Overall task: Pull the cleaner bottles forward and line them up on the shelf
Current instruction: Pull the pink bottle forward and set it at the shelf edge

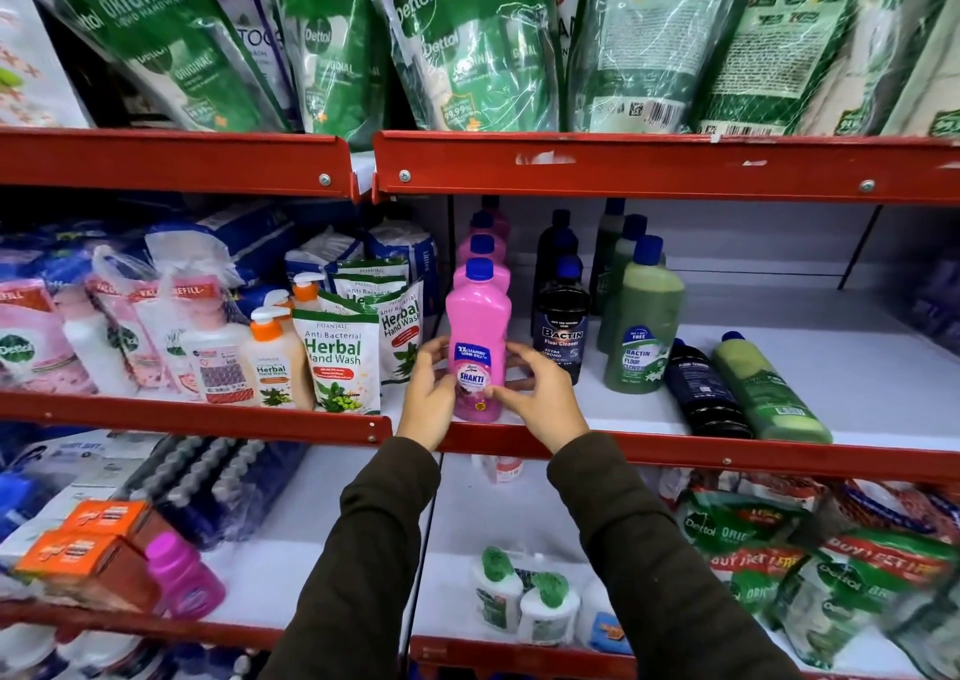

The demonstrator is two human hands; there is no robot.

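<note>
A pink cleaner bottle with a blue cap stands upright at the front edge of the middle shelf. My left hand wraps its lower left side and my right hand its lower right side. Several more pink bottles queue behind it. To the right stand a row of black bottles and a row of green bottles. One black bottle and one green bottle lie on their sides at the shelf front.
Herbal hand wash pouches and pump bottles fill the shelf left of the pink row. Green refill pouches hang over the red rail above. The white shelf right of the lying bottles is bare. Packs and small bottles crowd the shelf below.
</note>
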